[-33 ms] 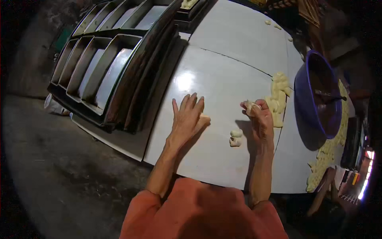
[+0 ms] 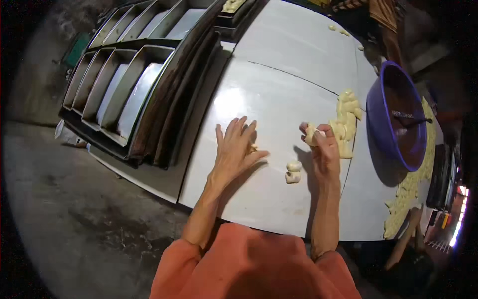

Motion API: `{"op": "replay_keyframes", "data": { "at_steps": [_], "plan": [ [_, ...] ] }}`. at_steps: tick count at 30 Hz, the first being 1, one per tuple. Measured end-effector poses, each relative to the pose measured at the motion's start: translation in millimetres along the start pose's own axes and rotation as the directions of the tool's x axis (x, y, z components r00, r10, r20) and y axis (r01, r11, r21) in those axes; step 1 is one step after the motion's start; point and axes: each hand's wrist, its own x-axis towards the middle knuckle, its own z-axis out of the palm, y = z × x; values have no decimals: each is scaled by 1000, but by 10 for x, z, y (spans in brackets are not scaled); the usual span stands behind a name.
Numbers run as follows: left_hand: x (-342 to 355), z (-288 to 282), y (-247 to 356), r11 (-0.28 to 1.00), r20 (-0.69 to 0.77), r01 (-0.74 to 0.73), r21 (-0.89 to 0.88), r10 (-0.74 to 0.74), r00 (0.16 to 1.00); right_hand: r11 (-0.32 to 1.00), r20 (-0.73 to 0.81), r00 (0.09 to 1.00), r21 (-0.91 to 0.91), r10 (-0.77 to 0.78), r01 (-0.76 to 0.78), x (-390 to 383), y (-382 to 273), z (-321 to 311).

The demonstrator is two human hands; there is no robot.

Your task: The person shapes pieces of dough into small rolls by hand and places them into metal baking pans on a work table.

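Note:
My left hand (image 2: 232,149) lies palm down on the white tabletop (image 2: 269,199), fingers spread wide and thumb stretched to the right. A small dough piece (image 2: 254,147) peeks out between its thumb and forefinger, mostly hidden by the hand. Raised a little over the table, my right hand (image 2: 326,153) pinches a pale lump of dough (image 2: 310,134) between thumb and fingers. Two small dough balls (image 2: 294,172) touch each other on the table between my hands. Just beyond my right hand stretches a strip of flattened yellowish dough pieces (image 2: 344,124).
Stacked metal loaf pans (image 2: 127,92) stand along the left edge. On the right is a purple basin (image 2: 376,107) with a dark handled tool (image 2: 413,122) in it. More dough pieces (image 2: 408,199) cover the right edge. Another person's arm (image 2: 404,239) reaches there; another person (image 2: 383,17) is top right.
My left thumb has swung out to the right, and less of the dough beside it shows. The dough lump in my right hand has shifted slightly between the fingers.

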Motion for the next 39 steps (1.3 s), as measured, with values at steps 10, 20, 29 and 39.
{"op": "replay_keyframes", "data": {
  "at_steps": [10,20,29,39],
  "plan": [
    [161,350,761,47,523,556,-830,-283,804,965,36,996,-247,-87,93,-316,79,-119],
    [263,840,1412,319,36,62,-946,-87,996,969,94,992,240,-79,54,-457,-51,-472],
    [317,1211,1815,204,81,70,-977,45,996,958,44,998,285,-55,40,-269,-777,-951],
    [368,784,1479,417,383,406,-813,-142,913,554,-177,961,-832,-214,-30,747,-2164,-2913]
  ]
}}
